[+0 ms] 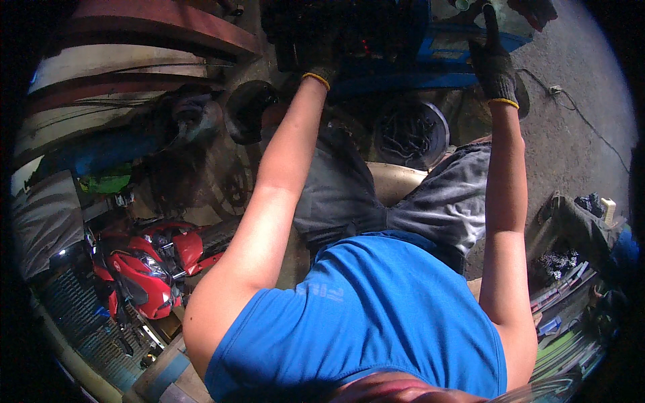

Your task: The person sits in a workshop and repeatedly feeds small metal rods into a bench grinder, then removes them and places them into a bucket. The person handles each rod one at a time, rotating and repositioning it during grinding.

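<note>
Both arms reach up: left hand point(321, 66) in a dark knit glove presses into the dark, greasy metal machine block point(342, 30), its grip hidden; gloved right hand point(492, 62), fingers up, rests on the blue metal frame point(430, 64). The block looks heavy, rigid, slippery; best held by its edges.

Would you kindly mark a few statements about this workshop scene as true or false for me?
1. Both hands wear dark work gloves with yellow cuffs. True: the left hand and the right hand are both gloved.
2. The person wears a green shirt. False: the shirt is blue.
3. A red motorcycle stands to the person's left. True.
4. The right hand rests on the person's knee. False: it is raised, with one finger pointing up toward the blue machine.
5. The left hand reaches into the dark part of the machine. True, though what it grips there is too dark to tell.
6. The person wears long trousers. False: grey shorts.
</note>
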Motion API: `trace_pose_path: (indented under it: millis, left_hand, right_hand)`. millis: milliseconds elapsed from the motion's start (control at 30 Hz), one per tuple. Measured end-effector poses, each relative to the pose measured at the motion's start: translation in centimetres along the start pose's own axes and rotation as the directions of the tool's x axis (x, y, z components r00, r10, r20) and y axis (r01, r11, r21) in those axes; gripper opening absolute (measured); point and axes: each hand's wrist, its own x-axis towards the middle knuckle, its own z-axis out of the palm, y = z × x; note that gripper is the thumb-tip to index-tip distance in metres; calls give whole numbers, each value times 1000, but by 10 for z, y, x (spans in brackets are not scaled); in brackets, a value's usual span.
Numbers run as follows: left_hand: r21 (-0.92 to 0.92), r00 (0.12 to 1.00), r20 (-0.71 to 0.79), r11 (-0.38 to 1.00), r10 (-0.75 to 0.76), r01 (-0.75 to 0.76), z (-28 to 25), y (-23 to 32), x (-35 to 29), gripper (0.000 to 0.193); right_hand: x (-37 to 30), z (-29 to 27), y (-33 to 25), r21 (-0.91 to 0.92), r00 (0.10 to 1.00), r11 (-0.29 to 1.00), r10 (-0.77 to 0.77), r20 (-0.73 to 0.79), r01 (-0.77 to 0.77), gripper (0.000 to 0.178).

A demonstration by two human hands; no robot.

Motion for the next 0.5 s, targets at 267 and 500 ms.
trace_pose_path:
  millis: [267, 500]
  left_hand:
    - [-569, 949, -2, 781, -314, 257, 17, 3, -23, 43]
    - [162, 995, 5, 982, -97, 95, 5, 21, -50, 46]
  right_hand:
    - [2, 1, 3, -19, 1000, 1000, 1, 3, -1, 77]
    - [1, 0, 1, -22, 997, 999, -49, -53, 47, 73]
